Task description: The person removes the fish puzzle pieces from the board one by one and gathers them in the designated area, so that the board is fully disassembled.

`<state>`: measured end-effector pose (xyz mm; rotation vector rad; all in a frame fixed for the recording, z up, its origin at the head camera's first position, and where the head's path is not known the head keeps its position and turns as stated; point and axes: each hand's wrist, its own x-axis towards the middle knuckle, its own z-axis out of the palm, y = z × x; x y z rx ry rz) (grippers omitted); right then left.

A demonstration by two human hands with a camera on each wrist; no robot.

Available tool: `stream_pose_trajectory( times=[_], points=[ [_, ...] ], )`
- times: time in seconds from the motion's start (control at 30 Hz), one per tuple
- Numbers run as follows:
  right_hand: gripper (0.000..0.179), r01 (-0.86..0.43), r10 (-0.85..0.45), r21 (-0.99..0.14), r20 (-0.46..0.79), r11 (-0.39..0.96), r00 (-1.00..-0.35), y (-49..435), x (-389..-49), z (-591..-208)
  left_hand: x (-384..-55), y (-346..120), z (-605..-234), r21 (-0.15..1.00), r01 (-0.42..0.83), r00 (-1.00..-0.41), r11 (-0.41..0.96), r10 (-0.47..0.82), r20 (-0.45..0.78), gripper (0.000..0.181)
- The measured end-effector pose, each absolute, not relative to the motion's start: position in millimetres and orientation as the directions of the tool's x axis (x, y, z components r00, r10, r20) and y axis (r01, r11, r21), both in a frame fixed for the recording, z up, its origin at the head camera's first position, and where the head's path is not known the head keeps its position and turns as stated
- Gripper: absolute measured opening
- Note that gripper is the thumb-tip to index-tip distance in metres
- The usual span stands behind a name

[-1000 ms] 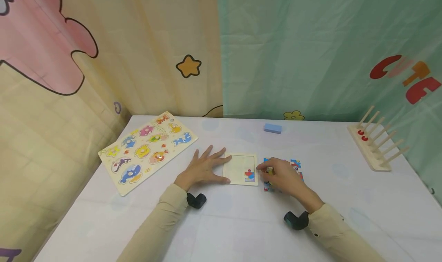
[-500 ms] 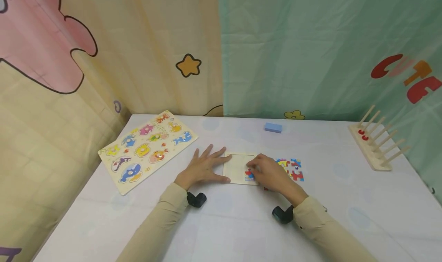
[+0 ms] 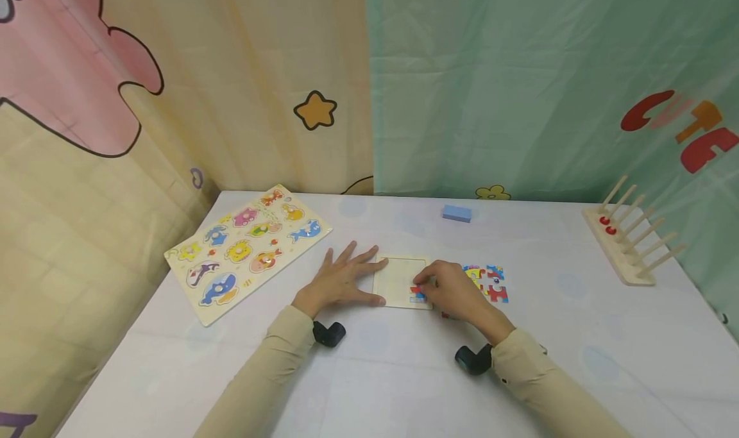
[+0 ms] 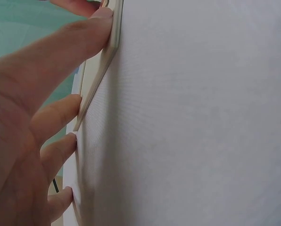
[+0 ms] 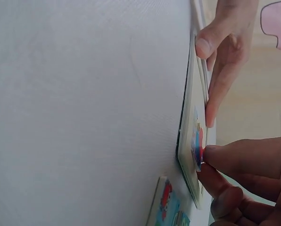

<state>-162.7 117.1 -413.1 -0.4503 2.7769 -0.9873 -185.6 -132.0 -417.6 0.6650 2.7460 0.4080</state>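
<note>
A small pale wooden puzzle tray [image 3: 397, 272] lies in front of the person in the head view. My left hand [image 3: 342, 283] rests with spread fingers at its left side, thumb and index finger [image 4: 73, 101] on the rim. Over the tray's right side, my right hand [image 3: 453, 289] pinches a jigsaw piece between thumb and fingers, largely hidden by them. Red and blue jigsaw pieces [image 5: 196, 143] show in the tray right at these fingertips. Several loose jigsaw pieces [image 3: 496, 292] lie right of the tray, partly covered by the right hand.
A large peg puzzle board [image 3: 237, 252] with sea animals lies at the left. A blue block [image 3: 457, 214] sits toward the back. At the right stands a wooden rack [image 3: 626, 258] with upright pegs and two red beads. Curtains hang behind the table.
My right hand has moved left from the loose pieces onto the tray's right side, then shifted only slightly there. The left hand stays in place on the rim.
</note>
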Motion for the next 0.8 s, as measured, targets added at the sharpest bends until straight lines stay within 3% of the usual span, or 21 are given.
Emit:
stream_pose_trajectory(
  times=[0.47, 0.8],
  points=[
    [0.015, -0.227, -0.325, -0.729, 0.007, 0.646, -0.946, 129, -162, -412, -186, -131, -419, 0.331, 0.394, -0.855, 0.857, 0.474, -0.211, 0.084],
    [0.005, -0.087, -0.256, -0.756, -0.109, 0.649, -0.961, 135, -161, -411, -185, -131, -417, 0.333, 0.395, -0.855, 0.856, 0.475, -0.209, 0.084]
  ],
)
